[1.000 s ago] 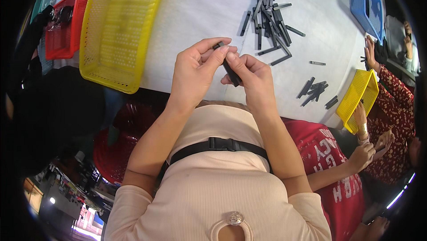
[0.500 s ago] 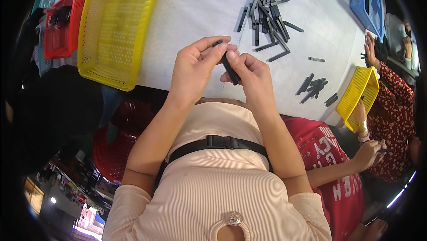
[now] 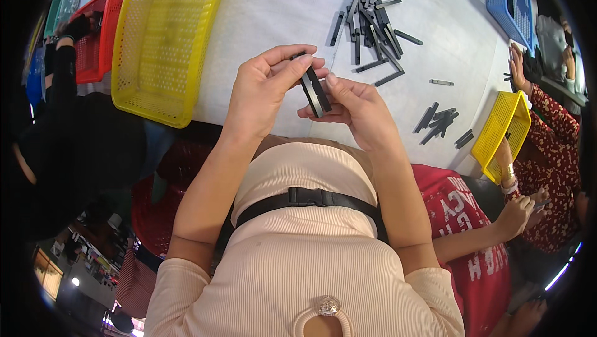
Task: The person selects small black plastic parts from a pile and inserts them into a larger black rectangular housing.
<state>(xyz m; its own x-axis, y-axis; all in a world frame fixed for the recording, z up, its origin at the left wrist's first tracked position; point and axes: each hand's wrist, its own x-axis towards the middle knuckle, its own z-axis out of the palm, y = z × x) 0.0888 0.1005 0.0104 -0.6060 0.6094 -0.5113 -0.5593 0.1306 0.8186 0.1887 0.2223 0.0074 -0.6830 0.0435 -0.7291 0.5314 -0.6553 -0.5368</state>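
Note:
Between my hands, over the near edge of the table, is a narrow black bar-shaped piece (image 3: 314, 93) with a lighter grey strip along it. My left hand (image 3: 270, 79) pinches its upper end between thumb and fingers. Around its lower end, my right hand (image 3: 356, 104) has its fingers behind the piece and its thumb raised beside it. Just beyond lies a loose pile of similar black bars (image 3: 376, 26). A smaller group of black bars (image 3: 440, 120) lies to the right, with a single greyish bar (image 3: 441, 82) above it.
An upright-walled yellow basket (image 3: 198, 82) sits at the left, a red basket (image 3: 115, 32) beyond it. At the right are a small yellow basket (image 3: 525, 110) and a blue basket (image 3: 528, 38). Co-workers sit on both sides; one co-worker's hand (image 3: 516, 216) is close on my right.
The piece has turned so its grey strip shows. My right thumb has lifted off it, and my right hand has shifted slightly right. At the left, a co-worker's arm now reaches to the red basket.

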